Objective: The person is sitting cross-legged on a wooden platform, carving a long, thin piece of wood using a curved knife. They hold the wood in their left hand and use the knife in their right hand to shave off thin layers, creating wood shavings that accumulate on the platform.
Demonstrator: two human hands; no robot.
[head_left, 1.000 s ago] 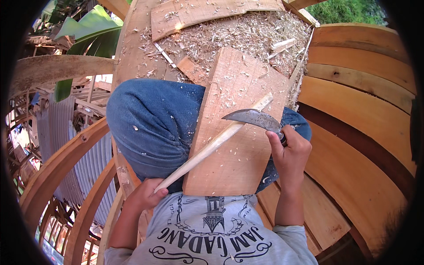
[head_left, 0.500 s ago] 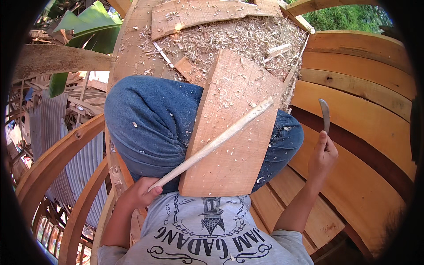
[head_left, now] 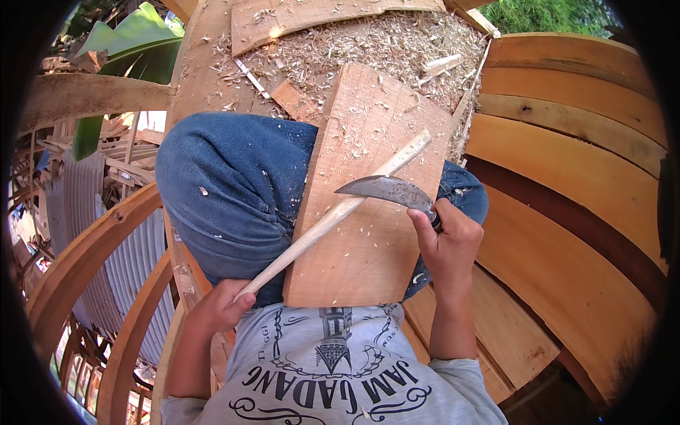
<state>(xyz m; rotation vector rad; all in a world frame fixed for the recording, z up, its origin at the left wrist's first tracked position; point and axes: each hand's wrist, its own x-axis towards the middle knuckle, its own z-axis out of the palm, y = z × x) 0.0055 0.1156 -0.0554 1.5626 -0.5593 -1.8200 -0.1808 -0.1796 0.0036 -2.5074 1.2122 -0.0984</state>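
The stick (head_left: pixel 312 235) is gripped at its near end by the left hand (head_left: pixel 225 304), fingers closed round it. The knife (head_left: pixel 388 188) is gripped in the right hand (head_left: pixel 451 237), thumb set near the base of the blade; the handle is mostly hidden. The stick is laid slantwise over the board (head_left: pixel 354 258), its free end pointed forward and right of the left hand. The board is carried on the lap between the two hands, over the jeans (head_left: pixel 227 191).

Change: half a second ago the knife is held well out to the right, clear of the stick; now it is brought back in, blade crossed over the stick, tip pointed leftward. Left grip unchanged. Judged as the blade being put back in position for shaving, with the stick steadied by the left hand. Whether wood is being cut cannot be told.

Forward of both hands, shavings (head_left: pixel 319 64) are spread thickly, with some scattered on the board and jeans. Orange-brown planks (head_left: pixel 567 156) are seen right of the right hand.
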